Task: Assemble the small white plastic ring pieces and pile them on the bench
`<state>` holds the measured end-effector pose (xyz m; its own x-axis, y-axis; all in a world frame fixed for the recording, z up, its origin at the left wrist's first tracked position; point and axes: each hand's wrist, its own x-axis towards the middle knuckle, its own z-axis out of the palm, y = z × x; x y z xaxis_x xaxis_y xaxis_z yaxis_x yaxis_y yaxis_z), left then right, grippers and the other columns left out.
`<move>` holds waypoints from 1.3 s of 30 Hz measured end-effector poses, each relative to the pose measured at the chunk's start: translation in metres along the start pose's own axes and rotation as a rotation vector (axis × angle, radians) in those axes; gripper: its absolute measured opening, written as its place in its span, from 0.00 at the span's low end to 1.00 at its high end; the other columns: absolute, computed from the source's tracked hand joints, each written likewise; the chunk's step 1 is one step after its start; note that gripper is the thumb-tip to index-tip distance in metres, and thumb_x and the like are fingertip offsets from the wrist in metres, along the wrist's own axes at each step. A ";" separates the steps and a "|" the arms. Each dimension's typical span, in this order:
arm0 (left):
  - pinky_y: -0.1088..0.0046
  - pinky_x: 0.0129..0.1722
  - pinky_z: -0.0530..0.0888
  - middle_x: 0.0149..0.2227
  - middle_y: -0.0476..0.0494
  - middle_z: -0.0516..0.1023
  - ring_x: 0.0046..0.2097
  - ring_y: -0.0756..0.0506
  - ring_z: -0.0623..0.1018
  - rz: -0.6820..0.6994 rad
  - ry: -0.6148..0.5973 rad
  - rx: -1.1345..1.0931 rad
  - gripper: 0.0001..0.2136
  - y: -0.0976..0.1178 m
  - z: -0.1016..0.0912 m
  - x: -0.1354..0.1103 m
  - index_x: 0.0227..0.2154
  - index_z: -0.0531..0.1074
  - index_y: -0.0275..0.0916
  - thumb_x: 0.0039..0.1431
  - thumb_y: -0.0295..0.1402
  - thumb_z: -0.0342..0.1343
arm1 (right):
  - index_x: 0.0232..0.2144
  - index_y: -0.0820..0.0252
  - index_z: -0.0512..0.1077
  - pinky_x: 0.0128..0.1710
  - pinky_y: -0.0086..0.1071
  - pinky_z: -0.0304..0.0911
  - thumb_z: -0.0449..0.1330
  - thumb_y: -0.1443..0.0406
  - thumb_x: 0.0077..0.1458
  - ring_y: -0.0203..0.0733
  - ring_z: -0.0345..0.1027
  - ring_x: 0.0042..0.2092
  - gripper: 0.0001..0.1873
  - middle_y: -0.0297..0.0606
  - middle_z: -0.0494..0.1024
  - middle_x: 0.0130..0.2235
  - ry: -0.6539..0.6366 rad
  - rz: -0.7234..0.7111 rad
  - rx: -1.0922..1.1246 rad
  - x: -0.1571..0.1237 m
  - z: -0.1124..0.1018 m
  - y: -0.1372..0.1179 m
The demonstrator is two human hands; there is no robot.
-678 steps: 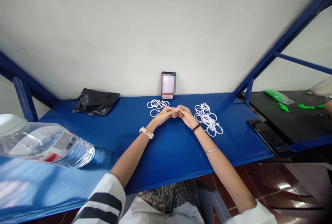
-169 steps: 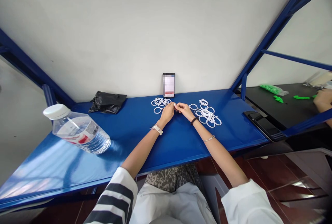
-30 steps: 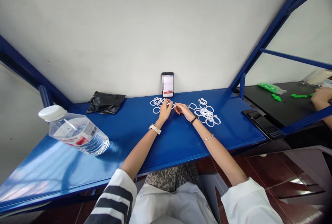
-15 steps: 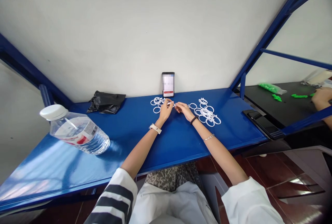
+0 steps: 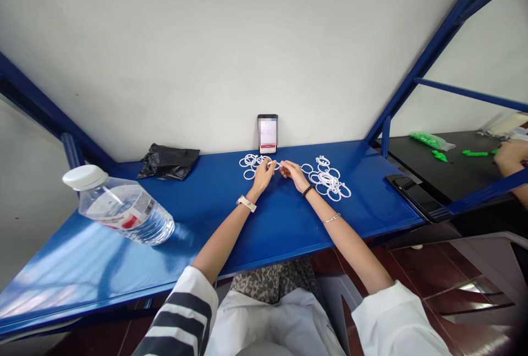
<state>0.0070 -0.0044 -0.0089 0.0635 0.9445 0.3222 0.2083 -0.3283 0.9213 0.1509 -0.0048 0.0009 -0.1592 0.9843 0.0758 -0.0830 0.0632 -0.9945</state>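
Note:
My left hand (image 5: 264,175) and my right hand (image 5: 291,173) meet at the middle of the blue table (image 5: 231,218), fingers pinched together on a small white ring (image 5: 275,165) between them. A cluster of white rings (image 5: 251,163) lies just behind my left hand. A bigger pile of white rings (image 5: 329,181) lies to the right of my right hand. My left wrist carries a watch, my right a dark bead bracelet.
A phone (image 5: 268,133) leans upright against the wall behind the rings. A crumpled black bag (image 5: 169,161) lies at the back left. A large water bottle (image 5: 119,210) stands at the left. Another person's hand (image 5: 509,158) works with green parts on a black table (image 5: 454,180) at the right.
My hands have stayed at the same spot, fingers shifting slightly on the white ring. Over the longer span the view has pulled back and the bottle shows farther off.

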 end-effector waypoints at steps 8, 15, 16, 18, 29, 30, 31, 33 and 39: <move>0.73 0.29 0.63 0.21 0.52 0.65 0.25 0.50 0.67 0.021 -0.034 0.000 0.13 0.001 0.000 0.000 0.27 0.61 0.40 0.66 0.40 0.44 | 0.21 0.58 0.69 0.27 0.30 0.54 0.63 0.45 0.45 0.33 0.59 0.25 0.23 0.31 0.68 0.22 -0.038 0.003 -0.025 0.000 -0.001 0.001; 0.73 0.29 0.61 0.21 0.53 0.63 0.25 0.50 0.66 0.021 -0.045 0.006 0.10 0.003 0.000 -0.001 0.28 0.60 0.40 0.66 0.35 0.44 | 0.21 0.59 0.68 0.27 0.30 0.53 0.64 0.48 0.45 0.33 0.59 0.25 0.21 0.30 0.68 0.22 -0.060 0.010 0.011 0.000 -0.001 0.001; 0.73 0.29 0.61 0.21 0.53 0.63 0.25 0.50 0.65 0.021 -0.050 0.005 0.10 0.003 -0.001 -0.001 0.28 0.60 0.40 0.65 0.35 0.44 | 0.21 0.58 0.68 0.27 0.30 0.53 0.65 0.48 0.45 0.33 0.59 0.25 0.21 0.30 0.68 0.22 -0.064 0.014 0.022 0.001 -0.001 0.001; 0.73 0.29 0.61 0.21 0.53 0.63 0.25 0.50 0.65 0.023 -0.053 0.005 0.10 0.003 -0.001 -0.001 0.28 0.60 0.40 0.65 0.36 0.45 | 0.21 0.58 0.68 0.27 0.29 0.53 0.65 0.49 0.45 0.33 0.59 0.25 0.20 0.30 0.68 0.22 -0.070 0.016 0.040 0.001 -0.001 0.002; 0.73 0.30 0.63 0.23 0.51 0.66 0.27 0.50 0.67 0.015 0.013 -0.066 0.12 -0.009 0.000 0.002 0.29 0.62 0.39 0.66 0.39 0.43 | 0.22 0.59 0.69 0.28 0.29 0.53 0.63 0.49 0.47 0.33 0.60 0.25 0.19 0.30 0.69 0.22 -0.057 -0.005 0.016 0.002 0.000 0.005; 0.73 0.30 0.63 0.24 0.50 0.66 0.27 0.50 0.68 0.011 0.021 -0.078 0.13 -0.010 0.001 0.003 0.29 0.62 0.39 0.66 0.40 0.43 | 0.22 0.59 0.69 0.28 0.29 0.54 0.63 0.49 0.47 0.33 0.60 0.25 0.20 0.31 0.69 0.22 -0.057 0.000 0.017 0.002 0.000 0.004; 0.73 0.29 0.63 0.24 0.50 0.67 0.27 0.50 0.68 0.009 0.026 -0.085 0.13 -0.011 0.001 0.003 0.29 0.62 0.39 0.66 0.40 0.43 | 0.22 0.59 0.69 0.27 0.29 0.54 0.63 0.48 0.47 0.33 0.60 0.25 0.20 0.31 0.69 0.22 -0.057 0.005 0.018 0.001 0.001 0.004; 0.73 0.30 0.64 0.24 0.50 0.66 0.27 0.50 0.68 0.017 0.027 -0.086 0.13 -0.012 0.001 0.003 0.29 0.62 0.39 0.66 0.42 0.44 | 0.22 0.59 0.69 0.27 0.29 0.54 0.63 0.48 0.47 0.33 0.60 0.25 0.21 0.31 0.69 0.22 -0.057 0.012 0.019 0.001 0.001 0.004; 0.74 0.31 0.63 0.24 0.51 0.65 0.27 0.50 0.66 0.055 0.026 -0.073 0.14 -0.012 0.000 0.003 0.30 0.62 0.39 0.65 0.44 0.45 | 0.23 0.59 0.70 0.26 0.30 0.54 0.62 0.45 0.47 0.34 0.60 0.24 0.23 0.31 0.68 0.21 -0.046 0.026 0.033 0.002 0.001 0.003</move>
<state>0.0050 0.0021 -0.0190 0.0470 0.9247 0.3777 0.1331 -0.3806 0.9151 0.1490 -0.0031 -0.0019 -0.2071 0.9768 0.0538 -0.1109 0.0312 -0.9933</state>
